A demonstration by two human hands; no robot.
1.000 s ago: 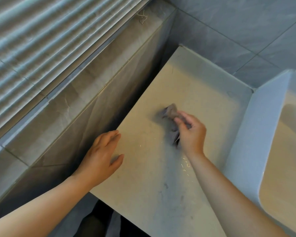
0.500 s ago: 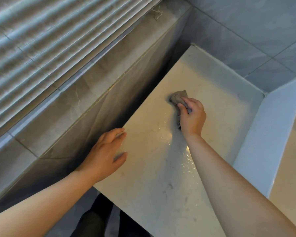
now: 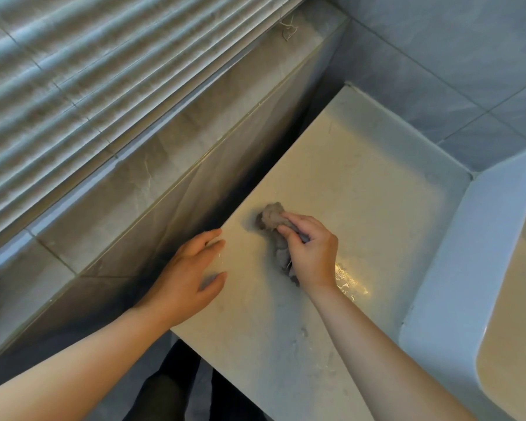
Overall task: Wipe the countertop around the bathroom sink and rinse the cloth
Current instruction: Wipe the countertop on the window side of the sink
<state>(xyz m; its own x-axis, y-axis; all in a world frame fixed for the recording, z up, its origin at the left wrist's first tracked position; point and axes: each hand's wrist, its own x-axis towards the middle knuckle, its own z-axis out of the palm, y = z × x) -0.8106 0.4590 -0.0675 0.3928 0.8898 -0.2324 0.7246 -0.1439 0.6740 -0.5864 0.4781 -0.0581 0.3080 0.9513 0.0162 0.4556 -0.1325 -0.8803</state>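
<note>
At the far left stood the tiled ledge (image 3: 170,189) beneath the slatted blind (image 3: 104,65). Beside it the left hand (image 3: 192,275) lay released, fingers spread flat on the left edge of the worktop (image 3: 377,183), bracing and gripping nothing. Just to its right, the right hand (image 3: 312,253) was clenched on the grey cloth (image 3: 272,218), pressing it down on the worktop's middle. Half a second earlier the cloth had been farther toward the back wall; it had since been drawn back toward the person and leftward, nearer the bracing hand. A wet sheen (image 3: 349,282) showed just right of the wrist. That suggested a back-and-forth wiping stroke was under way, with grey smudges nearer the front edge probably not yet cleaned and the rinse still to come. The cloth was bunched into a long wad, its long axis running from under the palm away toward the upper left, its free end pointing to the ledge. At the far right rose the white sink (image 3: 456,268), well apart from the cloth.
</note>
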